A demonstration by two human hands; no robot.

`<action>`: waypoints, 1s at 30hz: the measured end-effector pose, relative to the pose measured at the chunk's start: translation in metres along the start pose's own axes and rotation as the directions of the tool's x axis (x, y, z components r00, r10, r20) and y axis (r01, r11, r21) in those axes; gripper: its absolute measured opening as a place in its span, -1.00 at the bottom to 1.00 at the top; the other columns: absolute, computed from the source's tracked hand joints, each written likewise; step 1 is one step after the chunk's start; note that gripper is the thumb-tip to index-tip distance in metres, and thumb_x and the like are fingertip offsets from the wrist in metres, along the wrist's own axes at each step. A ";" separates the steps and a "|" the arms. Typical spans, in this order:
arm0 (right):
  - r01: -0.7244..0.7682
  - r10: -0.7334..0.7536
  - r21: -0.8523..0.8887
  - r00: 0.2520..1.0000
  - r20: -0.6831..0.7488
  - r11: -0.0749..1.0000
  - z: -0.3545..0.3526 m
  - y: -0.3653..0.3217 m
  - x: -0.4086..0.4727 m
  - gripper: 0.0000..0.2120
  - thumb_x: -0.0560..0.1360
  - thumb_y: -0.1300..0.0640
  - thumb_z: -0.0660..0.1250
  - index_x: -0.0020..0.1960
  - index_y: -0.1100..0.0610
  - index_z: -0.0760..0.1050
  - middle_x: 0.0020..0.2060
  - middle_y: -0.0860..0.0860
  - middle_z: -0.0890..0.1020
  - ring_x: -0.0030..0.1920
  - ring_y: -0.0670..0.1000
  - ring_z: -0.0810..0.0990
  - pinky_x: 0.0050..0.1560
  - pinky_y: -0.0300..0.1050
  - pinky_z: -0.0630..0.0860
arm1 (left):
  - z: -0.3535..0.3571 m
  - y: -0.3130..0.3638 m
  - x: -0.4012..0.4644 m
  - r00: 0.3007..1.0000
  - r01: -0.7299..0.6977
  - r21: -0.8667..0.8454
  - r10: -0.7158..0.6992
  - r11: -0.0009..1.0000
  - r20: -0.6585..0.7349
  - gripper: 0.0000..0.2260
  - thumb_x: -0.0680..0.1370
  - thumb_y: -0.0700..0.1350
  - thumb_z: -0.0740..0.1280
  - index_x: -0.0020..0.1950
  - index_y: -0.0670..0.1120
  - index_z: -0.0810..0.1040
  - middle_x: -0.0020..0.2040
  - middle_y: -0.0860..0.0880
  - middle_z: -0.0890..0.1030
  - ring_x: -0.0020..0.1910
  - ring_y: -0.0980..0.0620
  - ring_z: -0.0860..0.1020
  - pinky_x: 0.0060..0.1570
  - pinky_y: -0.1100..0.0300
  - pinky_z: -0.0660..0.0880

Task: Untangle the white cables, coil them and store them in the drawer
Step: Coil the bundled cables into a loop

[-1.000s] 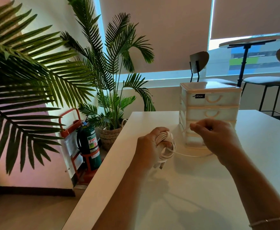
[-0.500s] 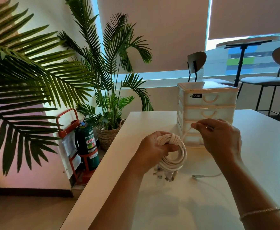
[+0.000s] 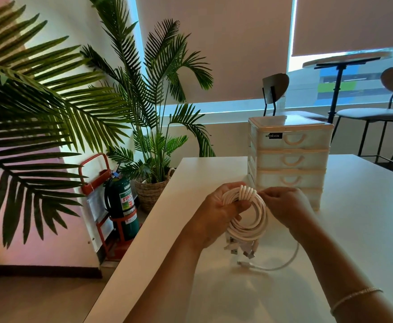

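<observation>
Head view, looking down at a white table [image 3: 365,229]. Nearest, two bare forearms reach in from the bottom edge; the right wrist wears a thin bracelet [image 3: 353,297]. The left hand [image 3: 216,215] has its grip closed around a bundle of white cables [image 3: 249,213] wound into a round coil, thumb over the top loops, holding it upright just above the table. The right hand [image 3: 286,206] pinches the cable at the top right of the coil, fingers curled on it. Several plug ends [image 3: 242,248] hang from the bottom of the coil, and one loose tail of cable [image 3: 281,264] curves across the table below the right hand. Just behind the hands stands a small pale plastic drawer unit [image 3: 291,157], all its drawers closed. Beyond the table's left edge, on the floor, are a green fire extinguisher [image 3: 121,206] in a red stand and a potted palm [image 3: 153,117] in a woven basket. A large palm frond [image 3: 28,108] fills the left side. Farthest back are window blinds [image 3: 214,43], a round high table [image 3: 344,59] and chairs [image 3: 274,89].
</observation>
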State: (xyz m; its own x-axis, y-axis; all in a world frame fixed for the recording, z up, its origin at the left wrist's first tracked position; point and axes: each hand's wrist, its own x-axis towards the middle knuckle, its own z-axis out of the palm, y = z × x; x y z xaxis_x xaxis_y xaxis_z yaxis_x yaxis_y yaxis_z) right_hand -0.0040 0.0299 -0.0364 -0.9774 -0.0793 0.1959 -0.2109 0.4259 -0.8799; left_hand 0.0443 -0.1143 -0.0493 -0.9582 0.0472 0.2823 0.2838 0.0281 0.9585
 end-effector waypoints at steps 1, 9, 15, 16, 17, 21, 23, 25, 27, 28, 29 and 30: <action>-0.013 0.013 0.003 1.000 0.025 1.000 0.000 0.000 0.000 -0.84 0.41 0.02 0.41 -0.28 0.06 0.63 -0.45 -0.05 0.55 -0.43 -0.13 0.43 -0.44 -0.32 0.36 | 0.001 -0.001 0.000 1.000 0.000 0.027 0.000 1.000 -0.002 -0.78 0.51 -0.25 0.32 0.02 0.06 0.49 -0.13 0.05 0.57 -0.33 0.20 0.49 -0.30 0.32 0.46; -0.119 0.125 -0.040 0.975 0.183 0.992 0.003 0.000 -0.002 -0.83 0.45 0.23 0.33 -0.29 0.09 0.60 -0.54 -0.02 0.40 -0.51 -0.09 0.23 -0.59 -0.29 0.17 | 0.001 -0.003 0.001 1.000 -0.006 0.099 0.008 0.995 -0.017 -0.90 0.55 -0.19 0.28 -0.02 0.02 0.47 -0.21 0.04 0.58 -0.40 0.17 0.54 -0.32 0.34 0.48; -0.246 0.218 0.044 0.918 0.330 0.968 -0.001 0.003 -0.002 -0.81 0.50 0.32 0.22 -0.01 0.30 0.60 -0.47 0.04 0.34 -0.52 -0.08 0.19 -0.62 -0.31 0.11 | 0.000 -0.004 0.001 0.998 -0.043 0.142 0.048 0.989 -0.031 -0.92 0.55 -0.13 0.27 0.02 0.02 0.48 -0.15 0.02 0.58 -0.27 0.13 0.55 -0.20 0.30 0.49; -0.260 0.220 0.070 0.910 0.353 0.963 -0.001 0.004 -0.002 -0.81 0.51 0.31 0.22 0.00 0.34 0.58 -0.47 0.04 0.35 -0.54 -0.09 0.19 -0.61 -0.31 0.10 | 0.000 -0.004 0.001 0.997 -0.053 0.136 0.059 0.989 -0.046 -0.91 0.55 -0.13 0.27 0.02 0.02 0.49 -0.14 0.03 0.58 -0.26 0.14 0.54 -0.18 0.29 0.49; -0.268 0.217 0.090 0.902 0.373 0.959 0.000 0.005 -0.002 -0.82 0.51 0.30 0.22 -0.02 0.36 0.57 -0.48 0.03 0.36 -0.55 -0.09 0.20 -0.60 -0.30 0.11 | -0.001 -0.005 0.001 0.996 -0.059 0.127 0.067 0.990 -0.059 -0.91 0.55 -0.13 0.27 0.02 0.03 0.50 -0.14 0.04 0.58 -0.25 0.15 0.53 -0.17 0.29 0.49; -0.261 0.200 0.103 0.894 0.401 0.960 0.002 0.001 -0.004 -0.86 0.51 0.26 0.25 -0.15 0.26 0.57 -0.51 0.02 0.47 -0.55 -0.09 0.34 -0.51 -0.28 0.24 | -0.002 -0.006 0.002 0.992 -0.065 0.077 0.073 0.995 -0.101 -0.93 0.55 -0.09 0.28 -0.01 0.03 0.53 -0.14 0.05 0.60 -0.25 0.18 0.55 -0.17 0.29 0.47; -0.220 0.173 0.099 0.920 0.353 0.970 0.001 -0.001 -0.004 -0.90 0.48 0.27 0.29 -0.17 0.20 0.57 -0.42 0.04 0.54 -0.43 -0.07 0.45 -0.41 -0.25 0.31 | -0.001 -0.007 0.004 0.989 -0.058 0.066 0.067 0.996 -0.130 -0.95 0.55 -0.09 0.28 -0.03 0.03 0.52 -0.17 0.06 0.60 -0.30 0.21 0.54 -0.22 0.31 0.46; -0.148 0.115 0.122 0.962 0.247 0.981 0.000 -0.002 -0.004 -0.92 0.44 0.27 0.35 -0.19 0.12 0.56 -0.31 0.04 0.58 -0.28 -0.03 0.49 -0.30 -0.22 0.37 | 0.001 -0.009 0.005 0.982 -0.046 0.081 0.059 0.996 -0.177 -0.96 0.55 -0.10 0.29 -0.04 0.02 0.51 -0.21 0.06 0.59 -0.39 0.22 0.52 -0.30 0.35 0.46; -0.055 0.041 0.187 0.996 0.077 0.981 -0.001 -0.003 -0.003 -0.91 0.43 0.21 0.39 -0.16 0.04 0.56 -0.22 0.01 0.60 -0.19 -0.02 0.53 -0.17 -0.17 0.45 | 0.001 -0.012 0.008 0.969 -0.027 0.118 0.055 0.993 -0.241 -0.97 0.54 -0.10 0.30 -0.05 0.03 0.49 -0.23 0.06 0.57 -0.45 0.23 0.50 -0.37 0.37 0.44; 0.008 -0.009 0.215 1.000 0.002 0.977 -0.002 -0.006 -0.004 -0.90 0.43 0.18 0.40 -0.18 -0.02 0.54 -0.20 -0.02 0.60 -0.17 -0.05 0.54 -0.14 -0.18 0.47 | 0.000 -0.014 0.009 0.961 -0.012 0.144 0.052 0.990 -0.273 -0.96 0.54 -0.09 0.30 -0.04 0.05 0.47 -0.23 0.06 0.57 -0.46 0.23 0.50 -0.37 0.36 0.44; 0.083 -0.074 0.211 0.996 -0.049 0.974 -0.001 -0.009 -0.005 -0.86 0.43 0.14 0.40 -0.22 -0.07 0.52 -0.19 -0.06 0.60 -0.16 -0.08 0.54 -0.15 -0.20 0.46 | 0.000 -0.016 0.010 0.953 0.001 0.170 0.050 0.985 -0.297 -0.95 0.54 -0.07 0.30 -0.03 0.06 0.46 -0.23 0.05 0.56 -0.44 0.22 0.50 -0.35 0.33 0.45; 0.168 -0.158 0.157 0.985 -0.076 0.973 0.000 -0.012 -0.007 -0.84 0.41 0.11 0.42 -0.27 -0.11 0.50 -0.19 -0.10 0.59 -0.15 -0.11 0.53 -0.17 -0.22 0.43 | -0.001 -0.017 0.010 0.949 0.007 0.191 0.054 0.982 -0.312 -0.94 0.54 -0.05 0.30 -0.01 0.07 0.45 -0.21 0.05 0.57 -0.40 0.20 0.51 -0.31 0.30 0.47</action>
State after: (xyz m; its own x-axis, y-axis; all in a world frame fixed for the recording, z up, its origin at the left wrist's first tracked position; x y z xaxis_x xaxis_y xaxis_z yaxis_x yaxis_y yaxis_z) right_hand 0.0058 0.0251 -0.0273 -0.9280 -0.0766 0.3645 -0.3715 0.2599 -0.8913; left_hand 0.0298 -0.1151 -0.0631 -0.9053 -0.2651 0.3319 0.2789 0.2184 0.9352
